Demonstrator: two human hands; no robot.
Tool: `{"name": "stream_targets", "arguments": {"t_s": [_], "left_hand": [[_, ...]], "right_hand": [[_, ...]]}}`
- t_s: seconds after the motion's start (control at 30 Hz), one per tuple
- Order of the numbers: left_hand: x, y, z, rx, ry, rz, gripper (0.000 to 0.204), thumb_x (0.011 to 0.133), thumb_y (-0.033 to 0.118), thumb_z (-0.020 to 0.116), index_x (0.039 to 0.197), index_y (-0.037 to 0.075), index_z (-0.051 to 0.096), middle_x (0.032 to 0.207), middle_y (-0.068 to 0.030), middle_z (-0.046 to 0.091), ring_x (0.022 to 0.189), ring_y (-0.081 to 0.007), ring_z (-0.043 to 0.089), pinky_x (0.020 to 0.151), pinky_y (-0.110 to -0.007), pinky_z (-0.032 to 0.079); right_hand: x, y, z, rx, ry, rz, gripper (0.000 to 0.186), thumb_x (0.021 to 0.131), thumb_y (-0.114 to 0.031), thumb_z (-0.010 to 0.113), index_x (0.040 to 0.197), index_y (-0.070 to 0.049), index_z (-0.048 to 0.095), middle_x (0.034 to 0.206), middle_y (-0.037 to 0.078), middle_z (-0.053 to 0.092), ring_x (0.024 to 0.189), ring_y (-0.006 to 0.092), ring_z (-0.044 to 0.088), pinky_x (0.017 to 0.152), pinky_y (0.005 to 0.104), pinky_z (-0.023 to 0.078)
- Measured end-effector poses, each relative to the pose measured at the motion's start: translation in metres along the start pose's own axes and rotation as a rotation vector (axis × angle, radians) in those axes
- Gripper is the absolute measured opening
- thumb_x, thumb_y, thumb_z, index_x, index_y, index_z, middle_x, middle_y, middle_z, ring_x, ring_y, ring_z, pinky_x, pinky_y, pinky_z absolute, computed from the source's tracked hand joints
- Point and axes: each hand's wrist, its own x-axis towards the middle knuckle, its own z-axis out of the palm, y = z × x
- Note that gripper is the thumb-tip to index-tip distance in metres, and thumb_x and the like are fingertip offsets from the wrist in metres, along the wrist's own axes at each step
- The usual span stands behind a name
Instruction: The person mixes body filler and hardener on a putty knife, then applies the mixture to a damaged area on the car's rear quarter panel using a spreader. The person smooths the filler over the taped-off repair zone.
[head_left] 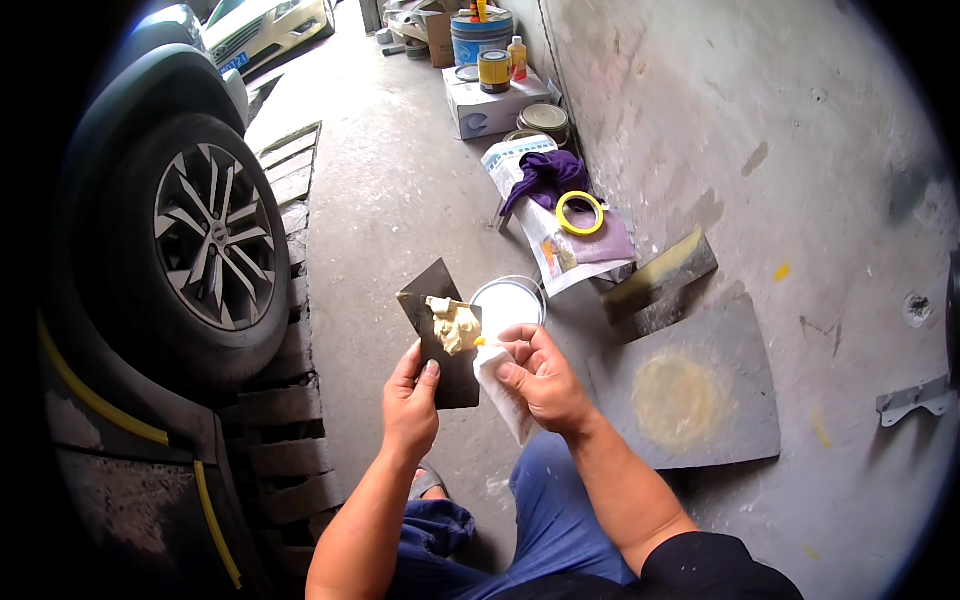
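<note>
My left hand (408, 408) grips a dark flat putty board (459, 383) by its near left edge, thumb on top. A lump of cream-coloured putty (456, 328) lies on the board. At the far end a second dark, thin corner (432, 278) sticks out; whether it is a separate spreader I cannot tell. My right hand (548, 385) pinches a soft white tube (503, 392) between thumb and fingers. The tube's orange-yellow tip (480, 342) points at the putty, close to the board's right edge. Beyond my hands an open round tin (508, 302) with a wire handle shows a white inside.
A car wheel (220, 240) stands at left beside slatted floor grating (290, 405). Right of the tin, yellow tape (580, 213) and a purple cloth (548, 180) rest on paper. A grey panel (740, 400) leans against the wall. Farther back are a box (490, 105) and paint tins.
</note>
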Motion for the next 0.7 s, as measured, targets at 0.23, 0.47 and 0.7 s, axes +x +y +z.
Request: {"name": "stream_targets", "arguments": {"t_s": [0.23, 0.47, 0.7], "left_hand": [[0.002, -0.001, 0.003, 0.030, -0.023, 0.044, 0.036, 0.096, 0.003, 0.049, 0.132, -0.001, 0.049, 0.122, -0.0067, 0.058, 0.109, -0.0130, 0.054, 0.097, -0.027, 0.042], [0.002, 0.001, 0.008, 0.070, -0.043, 0.085, 0.036, 0.096, 0.002, 0.049, 0.132, -0.001, 0.049, 0.122, -0.0072, 0.058, 0.110, -0.0132, 0.053, 0.097, -0.027, 0.041], [0.001, 0.004, 0.011, 0.060, -0.061, 0.085, 0.037, 0.096, 0.003, 0.048, 0.133, -0.001, 0.048, 0.122, -0.0072, 0.058, 0.110, -0.0132, 0.053, 0.096, -0.027, 0.041]], "right_hand": [[0.001, -0.004, -0.001, 0.035, 0.002, -0.008, 0.036, 0.095, -0.009, 0.054, 0.129, -0.006, 0.041, 0.102, 0.006, 0.061, 0.092, 0.0119, 0.059, 0.081, 0.0272, 0.049], [0.002, -0.005, 0.005, 0.006, 0.015, -0.091, 0.028, 0.099, -0.011, 0.046, 0.127, -0.005, 0.048, 0.096, 0.004, 0.061, 0.082, 0.0117, 0.058, 0.076, 0.0266, 0.050], [0.002, -0.006, 0.003, -0.106, 0.030, -0.104, 0.022, 0.100, -0.012, 0.045, 0.121, -0.008, 0.053, 0.090, 0.003, 0.060, 0.078, 0.0105, 0.058, 0.072, 0.0252, 0.050]]}}
